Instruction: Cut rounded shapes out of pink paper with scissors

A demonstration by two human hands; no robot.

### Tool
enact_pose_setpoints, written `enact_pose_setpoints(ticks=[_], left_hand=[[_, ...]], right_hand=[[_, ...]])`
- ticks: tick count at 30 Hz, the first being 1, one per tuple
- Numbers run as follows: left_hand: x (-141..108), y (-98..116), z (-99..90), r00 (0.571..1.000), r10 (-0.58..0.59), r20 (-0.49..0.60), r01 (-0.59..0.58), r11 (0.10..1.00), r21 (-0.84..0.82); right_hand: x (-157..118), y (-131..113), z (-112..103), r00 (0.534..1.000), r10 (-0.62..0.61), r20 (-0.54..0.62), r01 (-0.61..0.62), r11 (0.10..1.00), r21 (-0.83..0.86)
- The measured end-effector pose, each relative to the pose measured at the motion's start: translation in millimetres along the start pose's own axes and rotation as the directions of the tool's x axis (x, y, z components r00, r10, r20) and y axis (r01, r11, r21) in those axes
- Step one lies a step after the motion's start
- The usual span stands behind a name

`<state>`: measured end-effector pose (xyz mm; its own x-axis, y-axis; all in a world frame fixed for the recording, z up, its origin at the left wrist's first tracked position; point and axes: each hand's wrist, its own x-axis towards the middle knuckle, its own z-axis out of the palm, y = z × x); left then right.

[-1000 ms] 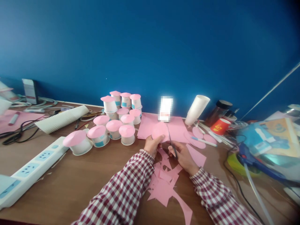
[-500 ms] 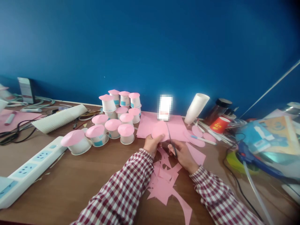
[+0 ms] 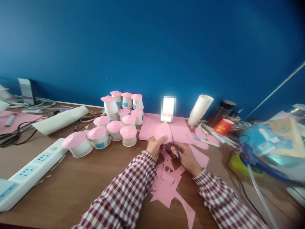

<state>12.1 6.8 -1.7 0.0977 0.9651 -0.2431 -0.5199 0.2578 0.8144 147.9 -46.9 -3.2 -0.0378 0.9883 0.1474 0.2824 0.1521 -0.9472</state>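
Between thumb and fingers, my left hand (image 3: 154,145) pinches a round pink paper piece (image 3: 162,131). My right hand (image 3: 184,155) is closed on dark-handled scissors (image 3: 175,148), whose blades point up along the right edge of the round piece. Pink offcuts (image 3: 166,186) lie on the table below and between my wrists. Behind the round piece is a stack of pink sheets (image 3: 147,127). To the left stand several paper cups (image 3: 128,140) topped with shallow pink paper cones. Pink paper discs (image 3: 201,144) lie to the right with a marker on them.
On the left are a white power strip (image 3: 30,173) and a lying stack of white cups (image 3: 63,119). On the right are a leaning cup stack (image 3: 200,109), a red cup (image 3: 223,127), a blue glue gun (image 3: 259,163) with its cable, and a blurred lit screen (image 3: 168,109) behind.
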Motion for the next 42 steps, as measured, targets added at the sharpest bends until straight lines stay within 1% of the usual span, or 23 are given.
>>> enact_pose_setpoints(ticks=[4, 7, 12, 14, 17, 22, 30, 35, 42], left_hand=[[-1.2, -1.5, 1.0, 0.999, 0.040, 0.000, -0.040, 0.999, -0.019], [-1.9, -2.5, 0.7, 0.999, 0.037, 0.001, -0.037, 0.999, -0.023], [-2.9, -1.7, -0.8, 0.996, 0.048, 0.079, -0.045, 0.998, -0.046], [-3.1, -1.1, -0.8, 0.995, 0.039, 0.094, -0.034, 0.998, -0.054], [-3.0, -1.7, -0.3, 0.997, 0.025, 0.076, -0.020, 0.998, -0.068], [-1.8, -3.9, -0.2, 0.999, 0.019, 0.032, -0.017, 0.999, -0.044], [-0.8, -2.1, -0.7, 0.999, 0.000, 0.035, 0.001, 1.000, -0.027], [-0.6, -2.0, -1.7, 0.999, -0.009, 0.054, 0.010, 1.000, -0.029], [-0.4, -1.3, -1.6, 0.999, -0.009, 0.050, 0.010, 0.999, -0.031]], right_hand=[[-0.3, -0.7, 0.6, 1.000, 0.008, 0.004, -0.008, 1.000, 0.018], [-0.5, -2.4, 1.3, 1.000, 0.003, -0.001, -0.003, 1.000, 0.017], [-0.3, -1.3, 1.0, 1.000, 0.009, 0.001, -0.009, 1.000, 0.016], [-0.2, 0.5, 0.7, 1.000, 0.011, 0.002, -0.011, 1.000, 0.024], [-0.2, 0.9, 1.1, 1.000, 0.011, 0.004, -0.011, 0.999, 0.044], [-0.1, -4.1, 2.8, 1.000, 0.006, -0.001, -0.006, 0.997, 0.075], [-0.4, -6.4, 2.1, 1.000, 0.017, 0.009, -0.017, 0.998, 0.063], [-0.7, -7.6, 1.6, 1.000, 0.002, 0.018, -0.002, 0.999, 0.036], [-0.7, -8.0, 1.6, 1.000, -0.015, 0.015, 0.016, 1.000, -0.003]])
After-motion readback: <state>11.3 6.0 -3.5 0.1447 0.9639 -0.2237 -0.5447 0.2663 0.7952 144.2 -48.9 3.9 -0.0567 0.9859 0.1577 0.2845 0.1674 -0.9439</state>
